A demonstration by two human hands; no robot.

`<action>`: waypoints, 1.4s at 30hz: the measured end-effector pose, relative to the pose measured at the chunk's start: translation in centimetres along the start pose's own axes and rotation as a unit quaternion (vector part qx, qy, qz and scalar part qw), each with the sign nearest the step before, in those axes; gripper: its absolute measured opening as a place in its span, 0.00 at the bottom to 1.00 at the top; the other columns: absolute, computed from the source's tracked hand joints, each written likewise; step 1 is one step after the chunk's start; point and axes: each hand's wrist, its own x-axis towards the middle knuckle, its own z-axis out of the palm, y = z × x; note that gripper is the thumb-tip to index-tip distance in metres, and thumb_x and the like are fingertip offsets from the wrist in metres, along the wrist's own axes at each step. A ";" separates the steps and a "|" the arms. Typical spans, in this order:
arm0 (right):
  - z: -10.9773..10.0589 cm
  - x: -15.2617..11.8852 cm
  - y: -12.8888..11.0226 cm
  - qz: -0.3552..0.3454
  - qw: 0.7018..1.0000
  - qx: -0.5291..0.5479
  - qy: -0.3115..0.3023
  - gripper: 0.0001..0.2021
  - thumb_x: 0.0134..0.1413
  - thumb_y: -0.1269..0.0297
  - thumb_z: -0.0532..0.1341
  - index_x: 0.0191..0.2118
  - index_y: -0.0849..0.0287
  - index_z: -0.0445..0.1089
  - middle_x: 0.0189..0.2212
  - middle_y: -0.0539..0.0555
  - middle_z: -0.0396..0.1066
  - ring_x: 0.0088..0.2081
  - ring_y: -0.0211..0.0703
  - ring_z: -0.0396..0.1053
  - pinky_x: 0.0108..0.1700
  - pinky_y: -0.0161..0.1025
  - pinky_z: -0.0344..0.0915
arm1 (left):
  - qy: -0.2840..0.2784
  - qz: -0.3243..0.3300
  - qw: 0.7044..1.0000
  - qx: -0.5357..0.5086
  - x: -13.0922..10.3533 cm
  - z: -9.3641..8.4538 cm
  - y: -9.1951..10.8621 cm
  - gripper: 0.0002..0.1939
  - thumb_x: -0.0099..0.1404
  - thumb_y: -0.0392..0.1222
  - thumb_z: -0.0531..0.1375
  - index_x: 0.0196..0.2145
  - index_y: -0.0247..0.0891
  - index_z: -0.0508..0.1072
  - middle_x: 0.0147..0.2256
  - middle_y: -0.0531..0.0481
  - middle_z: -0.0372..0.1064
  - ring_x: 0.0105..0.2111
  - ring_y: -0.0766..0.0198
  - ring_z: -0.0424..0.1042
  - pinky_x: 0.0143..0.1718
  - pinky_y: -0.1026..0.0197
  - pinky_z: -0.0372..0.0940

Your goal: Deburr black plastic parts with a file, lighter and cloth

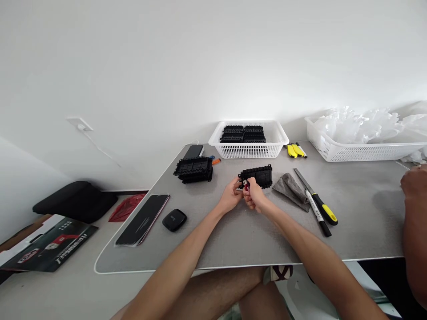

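Note:
My left hand (231,195) grips the left end of a black plastic part (262,177) with toothed edges, tilted up over the table. My right hand (256,195) is closed around a small red lighter (246,185), its metal top against or just in front of the part's left end. Whether a flame burns cannot be made out. A stack of similar black parts (193,170) lies to the left of my hands. Close by on the right are a crumpled grey cloth (291,191), a file with a black and yellow handle (322,206) and a marker pen (315,209).
Behind my hands stands a white basket (248,152) with several black parts. Another white basket (363,153) holds clear plastic bags. Yellow-handled tools (295,150) lie between them. A phone (143,220) and a black case (174,220) sit left. Another person's arm (415,213) rests at right.

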 end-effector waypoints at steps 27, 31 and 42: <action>-4.8 0.2 -2.0 -0.042 0.992 0.080 0.091 0.18 0.60 0.53 0.41 0.20 0.54 0.45 0.12 0.42 0.41 0.13 0.30 0.35 0.15 0.30 0.34 | 0.019 0.007 1.000 -0.019 -0.1 -0.1 0.8 0.33 0.55 0.46 0.68 0.55 0.38 0.61 0.48 0.38 0.71 0.39 0.54 0.78 0.47 0.48 0.71; -5.6 0.2 -2.2 -0.043 0.991 0.095 0.087 0.18 0.60 0.53 0.41 0.21 0.54 0.44 0.12 0.42 0.40 0.13 0.31 0.34 0.15 0.31 0.33 | 0.021 0.008 1.000 -0.003 -0.2 -0.2 0.9 0.34 0.55 0.47 0.68 0.56 0.38 0.61 0.50 0.37 0.71 0.39 0.54 0.78 0.46 0.47 0.72; -5.2 -0.5 -2.3 -0.086 0.989 0.115 0.033 0.27 0.59 0.38 0.41 0.19 0.54 0.45 0.13 0.43 0.43 0.13 0.30 0.40 0.15 0.31 0.36 | 0.032 -0.002 0.999 -0.022 0.0 -0.2 0.6 0.35 0.54 0.46 0.68 0.55 0.37 0.60 0.51 0.37 0.69 0.39 0.53 0.78 0.46 0.49 0.71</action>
